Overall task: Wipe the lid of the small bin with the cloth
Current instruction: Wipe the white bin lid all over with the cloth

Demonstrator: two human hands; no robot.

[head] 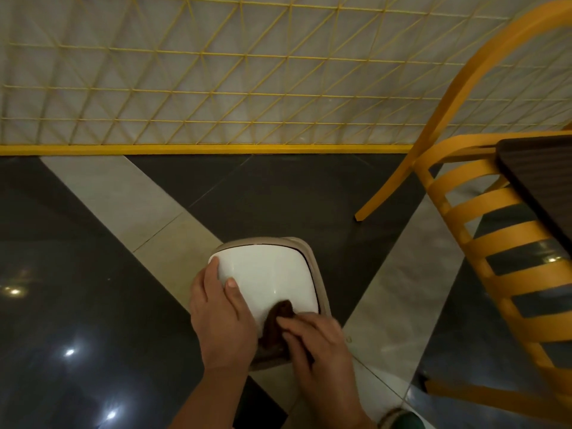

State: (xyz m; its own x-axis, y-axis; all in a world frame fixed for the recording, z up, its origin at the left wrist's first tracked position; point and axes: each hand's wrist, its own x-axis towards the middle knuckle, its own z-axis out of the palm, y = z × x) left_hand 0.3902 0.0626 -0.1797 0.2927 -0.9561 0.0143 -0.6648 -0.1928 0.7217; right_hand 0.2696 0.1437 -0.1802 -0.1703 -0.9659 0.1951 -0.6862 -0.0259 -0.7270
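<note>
A small bin with a beige rim (318,270) stands on the floor at the lower middle of the head view, and its glossy white lid (272,274) faces up. My left hand (216,311) grips the lid's left edge, thumb on top and fingers wrapped over the side. A dark brown cloth (277,320) lies on the near part of the lid. My right hand (312,339) presses down on the cloth with curled fingers holding it; the hand looks slightly blurred.
An orange slatted chair (483,243) stands to the right, with a dark table corner (538,174) above it. A yellow wire-mesh fence (201,88) with a yellow base rail runs across the back. The floor is glossy dark and light tile.
</note>
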